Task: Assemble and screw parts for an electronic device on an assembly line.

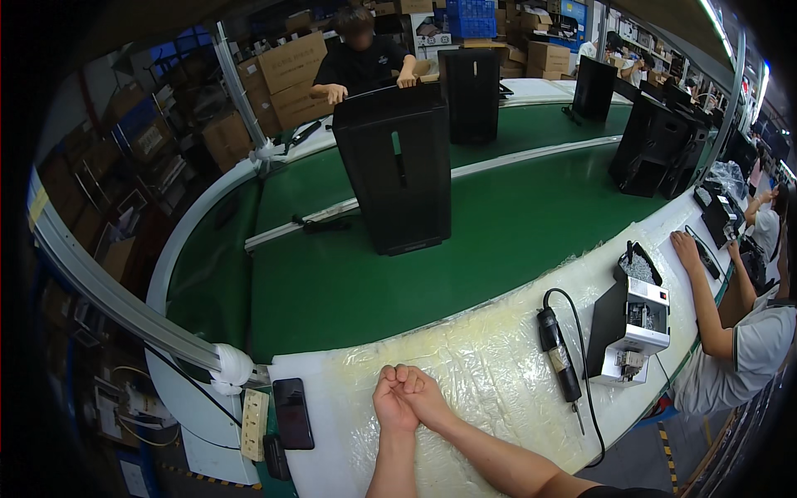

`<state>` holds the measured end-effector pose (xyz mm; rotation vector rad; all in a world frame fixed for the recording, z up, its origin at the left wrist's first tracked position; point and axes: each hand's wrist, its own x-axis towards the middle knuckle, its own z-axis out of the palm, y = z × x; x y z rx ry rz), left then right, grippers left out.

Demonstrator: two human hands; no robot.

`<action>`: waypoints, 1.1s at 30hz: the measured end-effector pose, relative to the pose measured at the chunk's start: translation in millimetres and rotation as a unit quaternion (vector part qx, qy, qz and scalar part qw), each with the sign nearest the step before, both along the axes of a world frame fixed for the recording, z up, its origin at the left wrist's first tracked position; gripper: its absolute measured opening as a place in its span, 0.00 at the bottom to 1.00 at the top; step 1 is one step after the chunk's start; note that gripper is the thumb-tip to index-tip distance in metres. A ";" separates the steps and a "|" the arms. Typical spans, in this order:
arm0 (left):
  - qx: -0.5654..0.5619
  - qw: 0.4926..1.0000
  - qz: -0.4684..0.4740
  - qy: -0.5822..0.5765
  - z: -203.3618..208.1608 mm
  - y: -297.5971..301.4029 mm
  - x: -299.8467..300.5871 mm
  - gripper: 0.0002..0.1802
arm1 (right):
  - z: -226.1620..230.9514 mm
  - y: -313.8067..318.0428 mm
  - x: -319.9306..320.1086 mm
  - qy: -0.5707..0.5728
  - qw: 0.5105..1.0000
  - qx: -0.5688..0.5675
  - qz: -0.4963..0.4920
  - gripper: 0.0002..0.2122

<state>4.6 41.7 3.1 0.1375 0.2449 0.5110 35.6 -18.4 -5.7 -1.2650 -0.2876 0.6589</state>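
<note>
My left hand (393, 402) and my right hand (425, 400) rest together on the plastic-covered bench edge (481, 390), fingers curled in against each other. No object shows in either one; the space between the palms is hidden. To their left lies a black smartphone (294, 413). On the right, a black electric screwdriver (559, 355) with a long bit and a cord lies apart from my hands. Beyond it stands a black-and-white screw feeder (631, 332), with a black tray of small screws (638, 264) behind.
A tall black speaker cabinet (394, 166) stands on the green conveyor (332, 307); a person opposite (365, 58) has both hands at its top. More cabinets (473, 95) stand farther along. A metal post (124, 282) and a power strip (254, 423) are at left. Another worker (735, 357) sits right.
</note>
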 end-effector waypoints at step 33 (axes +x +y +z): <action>0.004 1.000 0.002 0.009 0.7 -0.3 0.1 0.08 | -12.4 1.7 -0.3 0.008 1.000 0.011 0.003 0.05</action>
